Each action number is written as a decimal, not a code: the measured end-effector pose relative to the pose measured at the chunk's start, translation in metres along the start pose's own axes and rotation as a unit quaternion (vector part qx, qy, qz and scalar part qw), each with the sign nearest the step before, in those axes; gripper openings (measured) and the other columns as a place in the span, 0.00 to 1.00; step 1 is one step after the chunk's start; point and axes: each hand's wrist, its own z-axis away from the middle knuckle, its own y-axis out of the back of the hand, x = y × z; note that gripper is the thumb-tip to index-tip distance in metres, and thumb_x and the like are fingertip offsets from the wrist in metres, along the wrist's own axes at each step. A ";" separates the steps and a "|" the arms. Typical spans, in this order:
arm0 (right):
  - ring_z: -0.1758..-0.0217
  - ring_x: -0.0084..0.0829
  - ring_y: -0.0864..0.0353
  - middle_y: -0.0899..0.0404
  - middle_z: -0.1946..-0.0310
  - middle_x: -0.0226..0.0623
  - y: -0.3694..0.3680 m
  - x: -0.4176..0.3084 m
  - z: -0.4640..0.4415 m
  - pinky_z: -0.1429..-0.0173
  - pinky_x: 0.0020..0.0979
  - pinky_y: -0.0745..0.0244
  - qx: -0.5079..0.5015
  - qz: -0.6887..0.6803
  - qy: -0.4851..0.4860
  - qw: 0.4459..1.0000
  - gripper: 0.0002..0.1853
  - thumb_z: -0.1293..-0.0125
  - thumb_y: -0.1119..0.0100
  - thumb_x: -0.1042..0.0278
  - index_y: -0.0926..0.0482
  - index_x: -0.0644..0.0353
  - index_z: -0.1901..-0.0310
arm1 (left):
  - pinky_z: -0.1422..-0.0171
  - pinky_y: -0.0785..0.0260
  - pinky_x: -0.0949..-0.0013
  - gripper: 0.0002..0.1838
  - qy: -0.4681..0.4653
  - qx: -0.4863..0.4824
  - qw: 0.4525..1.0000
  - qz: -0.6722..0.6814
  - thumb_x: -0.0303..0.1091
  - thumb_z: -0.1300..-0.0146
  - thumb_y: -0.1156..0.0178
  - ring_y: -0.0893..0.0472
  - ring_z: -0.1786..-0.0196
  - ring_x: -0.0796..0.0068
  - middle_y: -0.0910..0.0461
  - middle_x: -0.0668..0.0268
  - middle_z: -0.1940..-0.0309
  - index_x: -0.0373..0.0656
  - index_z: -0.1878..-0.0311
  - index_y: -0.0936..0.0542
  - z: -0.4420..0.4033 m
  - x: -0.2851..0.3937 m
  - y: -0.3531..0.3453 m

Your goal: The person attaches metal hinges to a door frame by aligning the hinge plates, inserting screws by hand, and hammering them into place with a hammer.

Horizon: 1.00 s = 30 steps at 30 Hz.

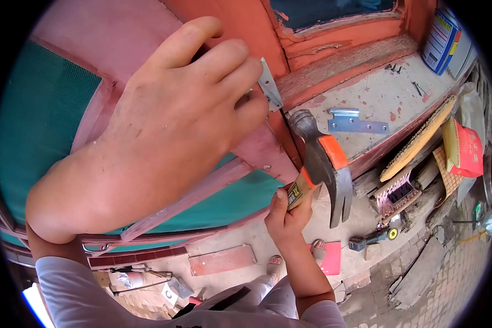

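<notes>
In the head view, the left hand has its grip on a hinge at the red frame, and the right hand clasps a hammer nearby, so a stray swing could bruise the left hand or a slack hold let the hinge slip

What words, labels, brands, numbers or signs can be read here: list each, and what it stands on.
No text can be read with certainty.
Hammer: handle label, too small to read.
Can: label print, too small to read.
Red packet: print, too blurred to read.
</notes>
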 end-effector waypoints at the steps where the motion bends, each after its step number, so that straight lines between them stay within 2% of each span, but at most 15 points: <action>1: 0.83 0.17 0.34 0.31 0.82 0.31 0.001 0.000 0.001 0.79 0.20 0.39 0.000 0.013 0.007 1.000 0.14 0.25 0.49 0.62 0.37 0.65 0.59 | 0.29 0.44 0.54 0.24 0.000 -0.019 1.000 0.009 0.37 0.61 0.27 0.28 0.44 0.64 0.26 0.66 0.55 0.47 0.56 0.21 -0.001 -0.001 0.005; 3: 0.84 0.18 0.34 0.30 0.82 0.32 0.007 0.009 0.013 0.79 0.21 0.38 0.019 0.024 0.017 0.999 0.15 0.25 0.50 0.60 0.37 0.65 0.59 | 0.29 0.44 0.54 0.24 0.008 -0.026 1.000 0.014 0.36 0.62 0.27 0.28 0.44 0.64 0.26 0.66 0.55 0.47 0.57 0.22 -0.003 0.002 0.010; 6: 0.84 0.19 0.34 0.29 0.81 0.33 0.011 0.014 0.017 0.79 0.21 0.37 0.027 -0.033 0.059 0.997 0.17 0.25 0.51 0.57 0.37 0.65 0.60 | 0.29 0.43 0.55 0.25 0.020 0.004 1.000 0.005 0.35 0.62 0.27 0.27 0.44 0.63 0.25 0.66 0.55 0.46 0.56 0.22 -0.007 0.008 0.012; 7: 0.82 0.22 0.30 0.28 0.80 0.36 0.007 0.013 0.018 0.77 0.25 0.35 0.032 -0.079 0.033 0.996 0.17 0.26 0.48 0.57 0.36 0.65 0.59 | 0.30 0.43 0.54 0.26 0.017 0.011 1.000 0.003 0.35 0.63 0.27 0.27 0.44 0.63 0.25 0.65 0.55 0.47 0.56 0.22 -0.006 0.008 0.010; 10: 0.79 0.25 0.26 0.27 0.78 0.38 -0.010 0.031 -0.008 0.74 0.30 0.32 -0.004 0.218 0.037 0.975 0.16 0.26 0.46 0.58 0.33 0.64 0.58 | 0.29 0.42 0.54 0.27 0.016 0.005 1.000 -0.001 0.35 0.63 0.26 0.27 0.44 0.63 0.25 0.65 0.54 0.47 0.55 0.22 -0.005 0.007 0.011; 11: 0.76 0.26 0.23 0.26 0.77 0.40 -0.009 0.026 -0.012 0.71 0.33 0.31 -0.001 0.188 0.013 0.982 0.14 0.27 0.45 0.59 0.32 0.63 0.56 | 0.29 0.42 0.54 0.27 0.011 0.000 1.000 -0.003 0.36 0.63 0.26 0.28 0.44 0.63 0.25 0.65 0.54 0.47 0.54 0.22 -0.006 0.007 0.012; 14: 0.78 0.23 0.25 0.26 0.78 0.37 0.002 0.010 -0.013 0.73 0.29 0.32 -0.040 0.124 -0.059 0.990 0.14 0.26 0.46 0.60 0.32 0.64 0.57 | 0.29 0.42 0.54 0.28 0.014 0.008 1.000 -0.008 0.37 0.63 0.26 0.28 0.43 0.63 0.25 0.65 0.54 0.48 0.54 0.22 -0.007 0.010 0.012; 17: 0.80 0.20 0.28 0.27 0.79 0.32 0.002 0.000 -0.001 0.75 0.25 0.35 0.003 0.035 0.016 0.999 0.13 0.26 0.47 0.63 0.33 0.66 0.57 | 0.29 0.43 0.54 0.28 0.011 -0.001 1.000 -0.021 0.38 0.62 0.26 0.28 0.43 0.63 0.25 0.65 0.54 0.48 0.54 0.22 -0.006 0.008 0.012; 20: 0.80 0.16 0.29 0.27 0.79 0.28 -0.001 0.024 0.011 0.75 0.20 0.36 0.064 0.006 0.041 0.997 0.12 0.26 0.47 0.65 0.33 0.67 0.58 | 0.29 0.43 0.54 0.28 0.011 0.001 1.000 -0.016 0.38 0.63 0.26 0.28 0.43 0.63 0.25 0.65 0.54 0.47 0.54 0.22 -0.005 0.008 0.013; 21: 0.81 0.23 0.28 0.26 0.79 0.31 -0.007 0.013 -0.001 0.76 0.25 0.35 0.055 -0.029 -0.006 0.998 0.11 0.27 0.47 0.66 0.33 0.66 0.59 | 0.29 0.43 0.54 0.28 0.012 -0.002 1.000 -0.014 0.38 0.63 0.26 0.28 0.43 0.63 0.25 0.65 0.54 0.47 0.54 0.22 -0.005 0.008 0.013; 24: 0.78 0.37 0.22 0.23 0.77 0.39 -0.007 0.031 -0.014 0.72 0.34 0.29 0.005 0.178 -0.017 0.984 0.10 0.29 0.44 0.67 0.32 0.66 0.60 | 0.29 0.43 0.54 0.28 0.015 -0.005 1.000 -0.010 0.37 0.63 0.26 0.28 0.43 0.62 0.25 0.65 0.54 0.47 0.54 0.22 -0.007 0.009 0.016; 27: 0.78 0.38 0.22 0.24 0.79 0.40 0.003 0.017 -0.008 0.72 0.33 0.28 -0.013 0.225 0.040 0.973 0.12 0.29 0.43 0.65 0.32 0.66 0.59 | 0.29 0.43 0.54 0.28 0.012 -0.001 1.000 -0.003 0.37 0.63 0.26 0.28 0.43 0.62 0.25 0.65 0.54 0.47 0.54 0.22 -0.008 0.011 0.013; 29: 0.78 0.41 0.23 0.25 0.80 0.41 0.001 0.004 -0.006 0.72 0.35 0.29 0.020 0.084 0.001 0.996 0.14 0.29 0.42 0.64 0.32 0.66 0.58 | 0.29 0.43 0.54 0.27 0.017 -0.002 1.000 -0.010 0.37 0.62 0.26 0.28 0.42 0.62 0.25 0.65 0.53 0.47 0.54 0.22 -0.007 0.009 0.013; 30: 0.78 0.41 0.23 0.25 0.79 0.42 0.000 0.007 -0.003 0.72 0.35 0.30 0.016 0.063 -0.017 0.998 0.14 0.29 0.42 0.63 0.33 0.66 0.58 | 0.29 0.43 0.54 0.28 0.018 -0.005 1.000 -0.012 0.37 0.63 0.26 0.28 0.42 0.62 0.25 0.65 0.53 0.48 0.54 0.22 -0.006 0.010 0.013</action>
